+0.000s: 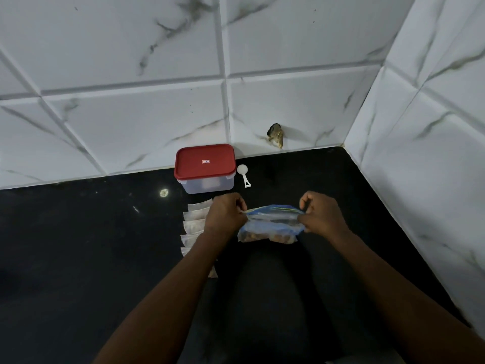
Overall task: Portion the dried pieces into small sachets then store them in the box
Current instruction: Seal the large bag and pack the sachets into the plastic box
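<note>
Zip bag (270,227) of dried pieces stands low over desk (78,245), long axis left-right. Left hand (227,214) pinches its left top corner, right hand (320,216) the right. Sachets (195,224) just left, under left wrist. Lidded box (204,166) beyond, nearer left hand.

This is looking like a home kitchen: a glossy black stone worktop (78,245) is running into a corner of white marble-look wall tiles (131,48), and a plastic food box (210,183) with a red lid (204,161) and a white measuring scoop (243,174) are sitting by the wall
</note>
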A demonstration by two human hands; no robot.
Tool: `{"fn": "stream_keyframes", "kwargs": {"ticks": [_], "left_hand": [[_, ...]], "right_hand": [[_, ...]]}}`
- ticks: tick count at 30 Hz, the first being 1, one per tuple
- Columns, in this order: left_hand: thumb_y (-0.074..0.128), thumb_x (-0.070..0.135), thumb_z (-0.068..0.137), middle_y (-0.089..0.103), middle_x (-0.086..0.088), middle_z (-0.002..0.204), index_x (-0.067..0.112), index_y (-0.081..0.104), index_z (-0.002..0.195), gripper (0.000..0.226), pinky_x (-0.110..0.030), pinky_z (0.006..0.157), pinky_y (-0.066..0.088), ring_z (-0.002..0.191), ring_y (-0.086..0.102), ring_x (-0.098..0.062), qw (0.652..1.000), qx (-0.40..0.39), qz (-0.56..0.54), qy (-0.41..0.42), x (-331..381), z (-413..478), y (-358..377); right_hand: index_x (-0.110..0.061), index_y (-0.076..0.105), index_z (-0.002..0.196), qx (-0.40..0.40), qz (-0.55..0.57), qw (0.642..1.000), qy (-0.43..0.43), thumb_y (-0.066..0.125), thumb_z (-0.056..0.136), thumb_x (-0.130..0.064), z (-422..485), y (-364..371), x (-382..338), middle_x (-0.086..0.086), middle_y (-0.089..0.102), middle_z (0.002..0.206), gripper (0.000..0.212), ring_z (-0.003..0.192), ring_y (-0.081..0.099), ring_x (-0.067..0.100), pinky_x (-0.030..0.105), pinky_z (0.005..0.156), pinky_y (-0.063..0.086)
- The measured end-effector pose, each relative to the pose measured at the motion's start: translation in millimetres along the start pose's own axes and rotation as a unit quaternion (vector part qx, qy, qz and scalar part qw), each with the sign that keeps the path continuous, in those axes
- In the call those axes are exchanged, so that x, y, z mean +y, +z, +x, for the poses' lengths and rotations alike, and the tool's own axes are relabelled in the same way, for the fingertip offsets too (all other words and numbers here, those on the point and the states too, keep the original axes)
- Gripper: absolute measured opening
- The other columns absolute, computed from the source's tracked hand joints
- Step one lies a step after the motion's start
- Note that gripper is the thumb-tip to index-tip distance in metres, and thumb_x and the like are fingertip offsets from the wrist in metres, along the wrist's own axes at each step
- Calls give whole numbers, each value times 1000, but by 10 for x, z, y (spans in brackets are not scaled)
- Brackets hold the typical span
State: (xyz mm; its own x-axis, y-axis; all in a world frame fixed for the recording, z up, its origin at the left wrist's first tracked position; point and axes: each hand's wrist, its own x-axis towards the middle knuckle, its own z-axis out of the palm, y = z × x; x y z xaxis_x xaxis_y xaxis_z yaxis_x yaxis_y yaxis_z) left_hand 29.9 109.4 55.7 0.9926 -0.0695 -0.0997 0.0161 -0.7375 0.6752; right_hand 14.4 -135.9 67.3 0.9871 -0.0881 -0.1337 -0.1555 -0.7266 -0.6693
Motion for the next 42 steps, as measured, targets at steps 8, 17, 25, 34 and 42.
{"fn": "stream_keyframes", "kwargs": {"ticks": [8,17,25,34,42], "left_hand": [[74,7,88,66,3,86,16,65,90,12,-21,68,54,84,67,-16,985,65,-119,-104,-28,5,113],[77,17,90,75,-12,105,12,65,104,19,-49,88,63,96,76,-26,909,-15,-337,-245,-55,-29,32],[70,5,92,74,-8,92,11,72,91,6,-35,81,61,83,71,-17,998,39,4,-44,33,-7,-105],[65,10,98,75,-8,93,16,70,89,13,-29,78,62,83,74,-18,984,-33,-136,-110,206,176,-373],[72,2,90,75,-6,107,11,71,121,32,-32,81,63,96,74,-21,966,9,-231,-115,174,151,-267]], "right_hand": [[-20,63,88,68,44,996,43,74,81,-10,53,120,31,-2,65,74,16,65,67,17,37,60,60],[-8,71,98,-46,259,956,129,78,82,0,47,-54,20,15,75,95,19,83,74,20,37,71,63],[-16,75,87,23,31,997,59,76,88,-10,57,-138,-141,2,74,79,6,64,74,11,29,64,64],[-23,73,93,43,139,988,53,72,91,-10,83,-198,-220,5,76,87,14,74,75,13,32,66,64],[-13,74,111,-6,254,964,78,79,78,7,117,-136,-233,5,75,98,39,85,76,17,33,69,63]]}}
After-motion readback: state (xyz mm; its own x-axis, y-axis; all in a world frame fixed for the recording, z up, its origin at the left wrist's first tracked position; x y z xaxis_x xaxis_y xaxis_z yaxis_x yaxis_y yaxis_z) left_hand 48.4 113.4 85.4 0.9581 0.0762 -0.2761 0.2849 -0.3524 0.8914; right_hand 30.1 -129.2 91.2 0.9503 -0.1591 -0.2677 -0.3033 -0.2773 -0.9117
